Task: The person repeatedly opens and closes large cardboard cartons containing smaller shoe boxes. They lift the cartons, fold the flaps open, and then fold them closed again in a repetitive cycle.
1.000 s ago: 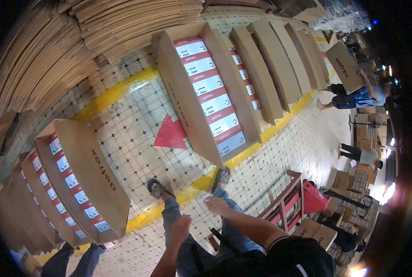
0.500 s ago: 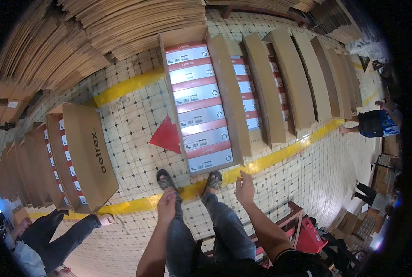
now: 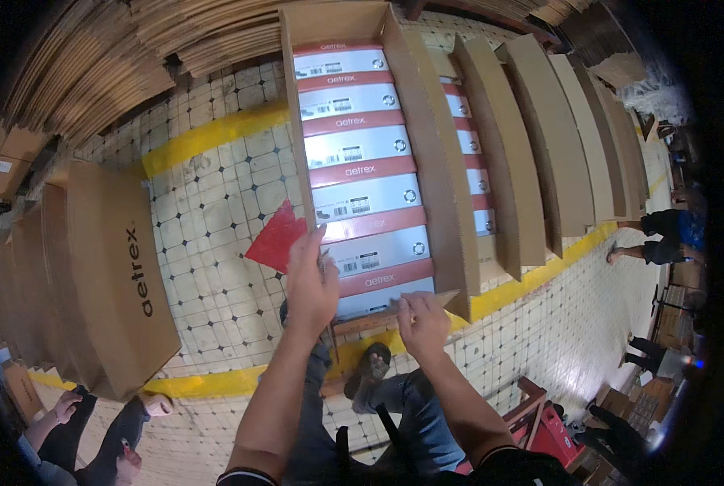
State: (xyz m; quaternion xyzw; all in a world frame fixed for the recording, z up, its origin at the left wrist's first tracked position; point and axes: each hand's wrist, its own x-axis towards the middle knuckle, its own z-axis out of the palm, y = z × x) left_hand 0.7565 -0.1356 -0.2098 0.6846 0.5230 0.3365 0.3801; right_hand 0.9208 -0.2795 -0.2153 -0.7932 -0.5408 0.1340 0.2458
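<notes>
A long, open cardboard carton (image 3: 439, 170) stands on the floor in front of me. It holds a row of white shoe boxes (image 3: 354, 193) with red edges and small labels. My left hand (image 3: 311, 283) is closed on the carton's left wall near its front corner, thumb and fingers pointing up along the edge. At the near end, my right hand (image 3: 423, 324) pinches the short front flap (image 3: 378, 316), which tilts over the nearest shoe box. The fingertips under the flap are partly hidden.
More open cartons (image 3: 540, 146) stand in a row to the right, and others (image 3: 127, 275) at the left. Flat cardboard (image 3: 216, 32) is stacked behind. A red floor marking (image 3: 277, 239) and a yellow line (image 3: 216, 385) show. People stand at lower left and far right.
Both hands have moved forward from above the floor and taken hold of the near end of the carton. The carton looks nearer, and its front flap is now raised.
</notes>
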